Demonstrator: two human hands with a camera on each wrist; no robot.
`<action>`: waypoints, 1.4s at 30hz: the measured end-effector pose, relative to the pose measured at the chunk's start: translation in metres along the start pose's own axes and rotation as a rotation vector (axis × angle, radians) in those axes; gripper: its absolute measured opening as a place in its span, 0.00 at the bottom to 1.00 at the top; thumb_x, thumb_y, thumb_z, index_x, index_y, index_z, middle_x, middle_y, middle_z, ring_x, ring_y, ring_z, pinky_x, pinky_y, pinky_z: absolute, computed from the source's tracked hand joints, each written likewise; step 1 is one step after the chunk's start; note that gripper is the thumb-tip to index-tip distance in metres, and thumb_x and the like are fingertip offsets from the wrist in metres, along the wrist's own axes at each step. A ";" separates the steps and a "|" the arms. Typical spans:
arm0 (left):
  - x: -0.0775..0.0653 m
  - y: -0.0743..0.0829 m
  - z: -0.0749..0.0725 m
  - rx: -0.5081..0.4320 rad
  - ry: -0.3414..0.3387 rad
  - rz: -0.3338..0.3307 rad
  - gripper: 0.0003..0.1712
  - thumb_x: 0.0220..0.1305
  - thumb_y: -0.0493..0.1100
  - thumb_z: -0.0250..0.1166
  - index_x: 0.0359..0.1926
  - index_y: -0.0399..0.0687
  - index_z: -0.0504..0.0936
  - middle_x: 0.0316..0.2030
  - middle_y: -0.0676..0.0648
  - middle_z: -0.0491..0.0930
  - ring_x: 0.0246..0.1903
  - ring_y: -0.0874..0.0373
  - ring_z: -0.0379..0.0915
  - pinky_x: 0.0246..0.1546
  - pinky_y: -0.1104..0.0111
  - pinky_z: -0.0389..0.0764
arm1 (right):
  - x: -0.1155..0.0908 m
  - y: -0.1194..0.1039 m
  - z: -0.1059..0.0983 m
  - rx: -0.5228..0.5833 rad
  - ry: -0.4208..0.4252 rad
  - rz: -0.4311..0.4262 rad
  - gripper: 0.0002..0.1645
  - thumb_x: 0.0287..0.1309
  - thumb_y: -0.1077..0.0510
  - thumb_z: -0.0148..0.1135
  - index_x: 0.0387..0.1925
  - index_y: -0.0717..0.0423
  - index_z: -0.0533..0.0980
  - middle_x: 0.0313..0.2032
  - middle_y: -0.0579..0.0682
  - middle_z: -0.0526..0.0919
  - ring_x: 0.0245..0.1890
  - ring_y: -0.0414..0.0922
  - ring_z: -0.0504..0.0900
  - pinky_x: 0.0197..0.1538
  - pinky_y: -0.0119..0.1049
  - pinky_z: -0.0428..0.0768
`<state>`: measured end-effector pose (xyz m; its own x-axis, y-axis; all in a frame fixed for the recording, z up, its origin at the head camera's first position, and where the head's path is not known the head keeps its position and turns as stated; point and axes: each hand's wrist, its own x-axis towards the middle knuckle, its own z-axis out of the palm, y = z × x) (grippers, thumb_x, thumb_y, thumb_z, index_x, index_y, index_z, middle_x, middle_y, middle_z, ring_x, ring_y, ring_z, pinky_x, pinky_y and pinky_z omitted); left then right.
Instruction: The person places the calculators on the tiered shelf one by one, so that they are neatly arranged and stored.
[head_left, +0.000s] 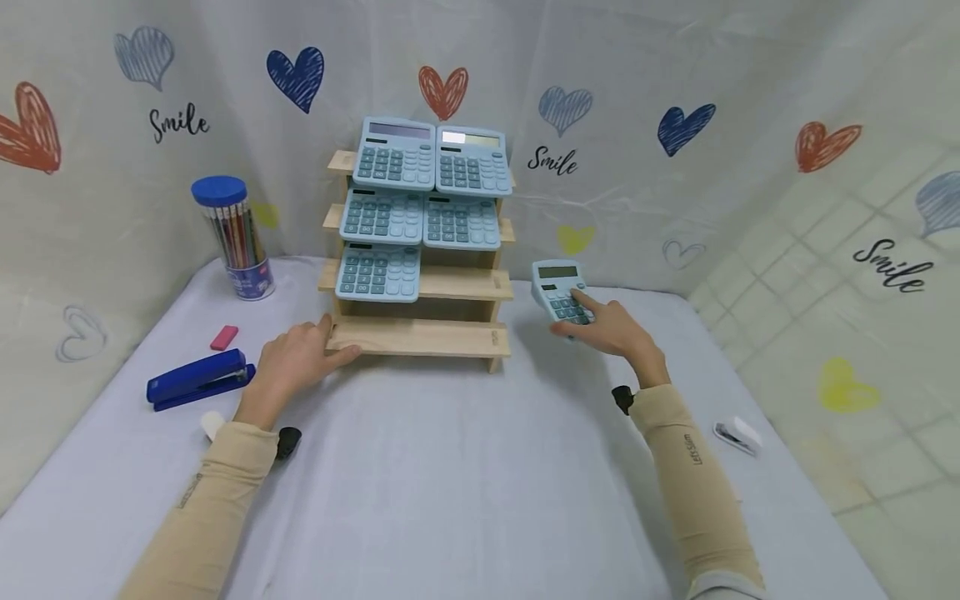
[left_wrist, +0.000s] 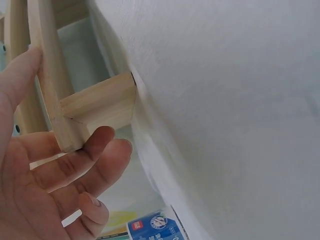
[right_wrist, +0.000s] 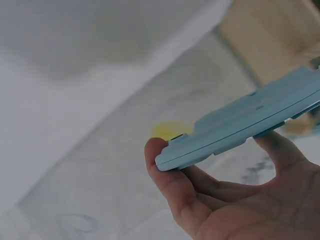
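A stepped wooden rack (head_left: pixel 423 337) stands at the back of the table. Several light-blue calculators (head_left: pixel 380 273) lean on its tiers: two on top, two below, one at the left of the third tier. My left hand (head_left: pixel 296 358) holds the left end of the bottom tier. The left wrist view has its thumb on the shelf board (left_wrist: pixel 50 85) and fingers around the end. To the rack's right, my right hand (head_left: pixel 611 327) grips another light-blue calculator (head_left: pixel 558 287) above the table, keys facing me. Seen edge-on, that calculator (right_wrist: pixel 235 125) lies between fingers and thumb.
Left of the rack stands a pencil tub (head_left: pixel 249 279) with a blue lid. A pink eraser (head_left: pixel 224 337), a blue stapler (head_left: pixel 198 379) and a white object (head_left: pixel 212 423) lie near my left arm. Beyond my right forearm is a small white stapler (head_left: pixel 738 435). A printed curtain (head_left: pixel 480 42) hangs behind.
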<state>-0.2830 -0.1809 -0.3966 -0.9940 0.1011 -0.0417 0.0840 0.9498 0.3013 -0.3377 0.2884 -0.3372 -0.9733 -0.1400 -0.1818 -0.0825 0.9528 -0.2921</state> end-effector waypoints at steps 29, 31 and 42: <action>0.003 -0.006 0.005 0.006 0.016 0.000 0.52 0.67 0.71 0.56 0.72 0.32 0.62 0.60 0.26 0.75 0.45 0.38 0.78 0.40 0.42 0.79 | 0.024 -0.166 0.023 -0.238 0.084 -0.171 0.59 0.52 0.15 0.50 0.78 0.41 0.56 0.69 0.72 0.65 0.69 0.67 0.61 0.64 0.59 0.72; 0.003 -0.006 0.005 0.006 0.021 0.002 0.52 0.67 0.71 0.56 0.72 0.32 0.62 0.59 0.26 0.75 0.45 0.38 0.78 0.40 0.42 0.79 | 0.028 -0.174 0.025 -0.260 0.112 -0.145 0.61 0.53 0.14 0.46 0.78 0.44 0.56 0.67 0.73 0.68 0.66 0.66 0.65 0.65 0.56 0.71; 0.003 -0.002 0.005 0.006 0.026 -0.005 0.52 0.67 0.71 0.56 0.72 0.33 0.62 0.59 0.26 0.75 0.44 0.39 0.78 0.41 0.42 0.79 | 0.044 -0.200 0.028 -0.294 0.093 -0.029 0.61 0.59 0.15 0.34 0.78 0.53 0.55 0.72 0.77 0.56 0.72 0.69 0.58 0.73 0.56 0.61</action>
<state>-0.2855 -0.1813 -0.4020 -0.9959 0.0886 -0.0187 0.0792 0.9519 0.2959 -0.3582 0.0839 -0.3127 -0.9840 -0.1558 -0.0870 -0.1556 0.9878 -0.0089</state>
